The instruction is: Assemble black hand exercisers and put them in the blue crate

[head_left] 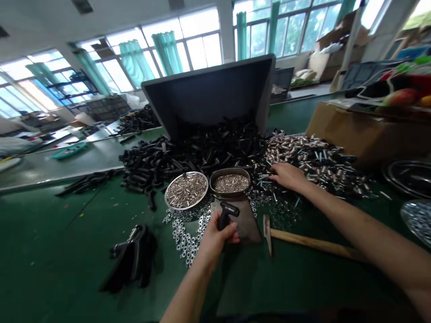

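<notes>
My left hand (215, 237) is closed around a black handle part (228, 212), held upright over a flat metal plate (247, 220). Farther right, my right hand (289, 176) reaches to the left edge of a pile of metal sleeves and bolts (313, 157); its fingers are bent toward small pieces, and whether they pinch one is too small to tell. Behind the plate stand a round dish of small metal pins (187, 190) and an oval tin of tiny metal parts (231, 183). Loose nuts (188, 237) lie left of the plate.
A hammer (310, 240) lies under my right forearm. A tipped grey bin (215, 89) spills black handles at the back. Finished-looking black parts (133, 258) sit at the left. A cardboard box (363, 134) and a dish of nuts (417, 220) are at the right.
</notes>
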Available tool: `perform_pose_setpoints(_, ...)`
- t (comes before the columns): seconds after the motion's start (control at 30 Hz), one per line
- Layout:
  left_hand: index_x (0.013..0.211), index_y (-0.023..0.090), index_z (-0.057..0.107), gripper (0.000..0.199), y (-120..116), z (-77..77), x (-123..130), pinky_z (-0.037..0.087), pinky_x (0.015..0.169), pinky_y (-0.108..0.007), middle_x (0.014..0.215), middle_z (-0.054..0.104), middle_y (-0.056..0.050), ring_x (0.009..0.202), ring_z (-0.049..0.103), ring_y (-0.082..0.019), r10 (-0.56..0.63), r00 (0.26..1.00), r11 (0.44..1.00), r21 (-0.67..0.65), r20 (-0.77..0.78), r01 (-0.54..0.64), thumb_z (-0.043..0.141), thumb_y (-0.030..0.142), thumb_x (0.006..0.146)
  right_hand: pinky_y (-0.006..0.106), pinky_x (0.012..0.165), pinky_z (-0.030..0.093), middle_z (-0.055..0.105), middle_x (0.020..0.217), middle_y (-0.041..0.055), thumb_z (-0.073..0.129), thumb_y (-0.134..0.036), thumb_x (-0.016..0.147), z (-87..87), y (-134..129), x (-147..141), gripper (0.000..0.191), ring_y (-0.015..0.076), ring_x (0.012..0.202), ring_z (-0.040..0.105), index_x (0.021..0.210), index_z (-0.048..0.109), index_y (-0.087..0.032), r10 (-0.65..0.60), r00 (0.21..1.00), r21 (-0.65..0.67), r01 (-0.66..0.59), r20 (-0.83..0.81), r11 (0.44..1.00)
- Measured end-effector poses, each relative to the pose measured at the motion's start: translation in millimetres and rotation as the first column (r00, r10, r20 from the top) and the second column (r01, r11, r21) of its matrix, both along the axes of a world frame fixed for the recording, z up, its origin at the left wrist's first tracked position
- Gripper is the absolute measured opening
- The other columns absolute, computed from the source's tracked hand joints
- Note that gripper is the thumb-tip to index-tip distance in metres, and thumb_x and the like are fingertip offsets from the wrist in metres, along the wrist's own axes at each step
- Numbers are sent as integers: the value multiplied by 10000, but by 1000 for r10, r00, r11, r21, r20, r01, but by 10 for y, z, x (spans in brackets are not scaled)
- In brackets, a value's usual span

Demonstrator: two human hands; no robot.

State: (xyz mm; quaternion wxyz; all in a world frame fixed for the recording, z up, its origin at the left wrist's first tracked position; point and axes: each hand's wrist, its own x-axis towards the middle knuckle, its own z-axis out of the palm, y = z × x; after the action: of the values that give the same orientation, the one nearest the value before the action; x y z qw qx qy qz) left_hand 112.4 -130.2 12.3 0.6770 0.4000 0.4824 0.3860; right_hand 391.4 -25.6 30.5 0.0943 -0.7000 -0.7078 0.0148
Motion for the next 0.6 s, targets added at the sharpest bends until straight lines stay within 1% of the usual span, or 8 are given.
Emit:
perform_pose_setpoints(0.1,877,183,490,422,-47,-55,-112,497,537,-217,745,515,48,545,539,-64,88,996,996,-29,21,-87,772,326,597,412,714,434,651,953,220,677,-250,726,-200,183,105,230,353,959,584,889,667,-88,-41,998,-92,44,38,995)
perform_pose_setpoints(0.23,852,175,506,337,-106,-141,-281,448,541,-209,711,523,48,536,515,-68,171,985,985,28,-13,-170,729,300,631,342,678,380,647,965,166,644,-296,753,-309,237,180,219,284,926,583,900,644,-134,-61,998,-127,64,34,990)
perform_pose_setpoints(0.33,825,165,545,226,-140,-231,-492,388,547,-194,696,550,39,561,496,-75,265,954,959,141,-143,-245,673,277,676,320,643,360,655,928,136,621,-286,778,-302,231,235,184,244,833,585,906,621,-154,-96,995,-123,97,15,988)
perform_pose_setpoints(0.4,815,164,563,177,-144,-284,-692,385,580,-200,703,580,29,613,517,-99,333,897,933,239,-291,-269,649,256,691,316,647,367,659,918,128,591,-271,811,-258,172,234,197,224,794,582,970,609,-155,-157,987,-58,154,-38,986)
perform_pose_setpoints(0.47,801,165,583,107,-124,-321,-911,395,622,-211,725,613,13,681,555,-129,375,764,914,346,-525,-211,614,217,713,308,668,387,662,858,100,570,-249,832,-178,48,177,219,195,749,589,1030,605,-159,-223,943,35,239,-248,970)
perform_pose_setpoints(0.5,792,167,593,70,-105,-332,-1014,398,636,-216,736,626,4,707,571,-141,384,644,911,385,-661,-148,592,198,729,302,678,401,661,822,82,580,-232,826,-131,-35,124,221,178,717,594,1033,611,-163,-237,883,59,283,-405,957)
perform_pose_setpoints(0.57,791,170,619,70,-46,-348,-1174,403,660,-225,780,646,-16,761,594,-159,379,371,916,400,-848,-22,558,172,756,299,690,429,656,781,57,613,-206,792,-43,-227,-19,201,147,647,596,990,629,-171,-199,683,50,326,-702,944)
perform_pose_setpoints(0.6,805,173,632,87,-10,-355,-1223,405,673,-229,815,651,-27,789,602,-167,369,263,922,387,-892,21,556,171,763,302,694,442,657,792,57,628,-199,772,-11,-325,-103,188,137,626,597,958,635,-171,-169,579,26,313,-797,949)
